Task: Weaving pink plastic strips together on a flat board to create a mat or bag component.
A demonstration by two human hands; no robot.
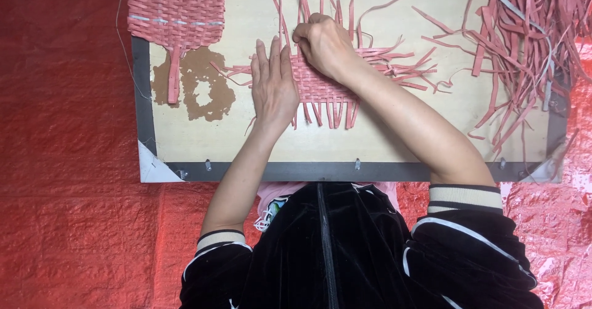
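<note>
Black velvet sleeves (345,253) sit closest to me; beyond them, my left hand (272,87) lies flat on the board (246,142), fingers pressed together, pinning the left edge of the half-woven pink mat (327,87) at the board's middle; my right hand (324,44) pinches an upright strip (303,0) at the mat's far edge; a finished mat (176,16) lies at the far left corner; loose strips (524,44) are heaped at the far right corner.

A half-woven mat (327,84) of pink strips lies flat at the board's centre, loose ends fanning toward twelve, three and six o'clock
</note>
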